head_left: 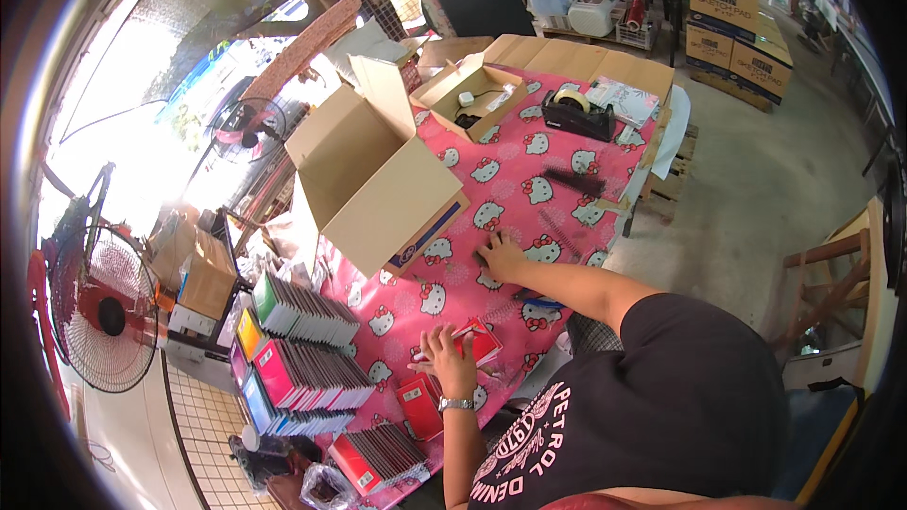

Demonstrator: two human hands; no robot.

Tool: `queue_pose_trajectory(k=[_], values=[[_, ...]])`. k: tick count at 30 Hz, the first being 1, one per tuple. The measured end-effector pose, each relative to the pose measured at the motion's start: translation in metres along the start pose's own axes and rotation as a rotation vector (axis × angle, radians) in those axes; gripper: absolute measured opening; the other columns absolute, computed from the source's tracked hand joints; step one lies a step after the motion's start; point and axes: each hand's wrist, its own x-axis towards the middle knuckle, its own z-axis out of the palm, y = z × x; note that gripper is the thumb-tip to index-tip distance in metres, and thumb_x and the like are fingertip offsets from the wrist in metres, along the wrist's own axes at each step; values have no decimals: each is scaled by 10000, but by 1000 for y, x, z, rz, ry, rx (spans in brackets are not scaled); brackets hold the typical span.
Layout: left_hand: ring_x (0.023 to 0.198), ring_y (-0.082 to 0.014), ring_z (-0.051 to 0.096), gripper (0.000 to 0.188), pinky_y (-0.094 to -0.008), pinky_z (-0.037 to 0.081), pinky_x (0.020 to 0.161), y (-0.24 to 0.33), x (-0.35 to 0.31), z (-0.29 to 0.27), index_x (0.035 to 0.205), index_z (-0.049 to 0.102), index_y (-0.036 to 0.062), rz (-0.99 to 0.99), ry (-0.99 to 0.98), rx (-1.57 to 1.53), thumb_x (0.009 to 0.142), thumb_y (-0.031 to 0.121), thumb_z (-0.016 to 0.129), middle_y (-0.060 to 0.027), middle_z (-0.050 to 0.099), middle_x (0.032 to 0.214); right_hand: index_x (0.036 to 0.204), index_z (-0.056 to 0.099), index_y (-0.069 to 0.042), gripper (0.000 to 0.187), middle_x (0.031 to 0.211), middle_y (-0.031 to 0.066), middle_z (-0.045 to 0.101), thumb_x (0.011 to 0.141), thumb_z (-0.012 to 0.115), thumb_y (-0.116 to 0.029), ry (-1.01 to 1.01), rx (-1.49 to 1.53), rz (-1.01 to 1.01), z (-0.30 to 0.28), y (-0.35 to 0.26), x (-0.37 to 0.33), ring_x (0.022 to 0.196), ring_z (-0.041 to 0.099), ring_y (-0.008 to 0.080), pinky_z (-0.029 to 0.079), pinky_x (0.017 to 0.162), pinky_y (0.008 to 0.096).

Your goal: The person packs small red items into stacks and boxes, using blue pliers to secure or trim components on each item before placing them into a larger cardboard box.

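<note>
My left hand (448, 361), with a metal watch on its wrist, hovers over or touches the edge of a small red notebook (484, 344); its fingers are spread. Just below it another red notebook (419, 406) lies flat. Farther up the table, my right hand (502, 258) rests on the pink patterned tablecloth (453, 297), fingers stretched out. Something dark shows by its fingertips, too small to name. Left of that hand stands an open cardboard box (395, 203), its flaps up. Rows of notebooks with coloured covers (312, 373) stand along the table's left side.
Toward the far end are a shallow carton (472, 99) holding a charger and cable, and a black tape dispenser (578, 116). Fans (106, 312) stand at the left. Beyond the table, sealed cartons (732, 57) are stacked; a wooden chair (831, 279) is at the right.
</note>
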Motion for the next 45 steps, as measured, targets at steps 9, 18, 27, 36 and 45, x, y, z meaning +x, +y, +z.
queue_pose_trajectory(k=[9, 18, 27, 36, 45], values=[[1124, -305, 525, 341, -570, 332, 975, -13, 0, -6, 1004, 666, 155, 140, -104, -27, 757, 356, 789, -47, 616, 1063, 1361, 553, -21, 567, 1296, 61, 596, 862, 712, -236, -963, 1160, -530, -89, -22, -66, 1224, 515, 161, 364, 1063, 321], [1106, -305, 523, 387, -502, 353, 954, -15, 0, -8, 1006, 653, 128, 175, -83, -65, 726, 339, 815, -61, 611, 1061, 1385, 538, -21, 597, 1322, 103, 598, 862, 720, -243, -1047, 1803, -562, -79, -21, -81, 1216, 550, 199, 405, 1036, 340], [1156, -345, 510, 420, -544, 335, 1004, -15, 3, -10, 1035, 627, 121, 109, -134, -103, 744, 363, 807, -91, 607, 1071, 1276, 609, -43, 434, 1194, 25, 638, 877, 685, -197, -906, 1075, -503, -95, -28, -71, 1134, 549, 122, 405, 994, 302], [1112, -348, 520, 406, -517, 383, 959, -20, 3, -7, 1008, 623, 91, 137, -97, -124, 735, 320, 818, -103, 614, 1046, 1299, 599, -47, 479, 1239, 65, 632, 873, 705, -237, -937, 1408, -454, -80, -24, -67, 1179, 546, 169, 396, 1027, 353], [998, -357, 547, 318, -463, 443, 881, -32, 10, -15, 1001, 607, 45, 188, -15, -191, 764, 163, 785, -139, 607, 989, 1335, 575, -34, 519, 1258, 57, 616, 882, 710, -249, -983, 1481, -483, -72, -34, -53, 1171, 544, 163, 375, 1044, 329]])
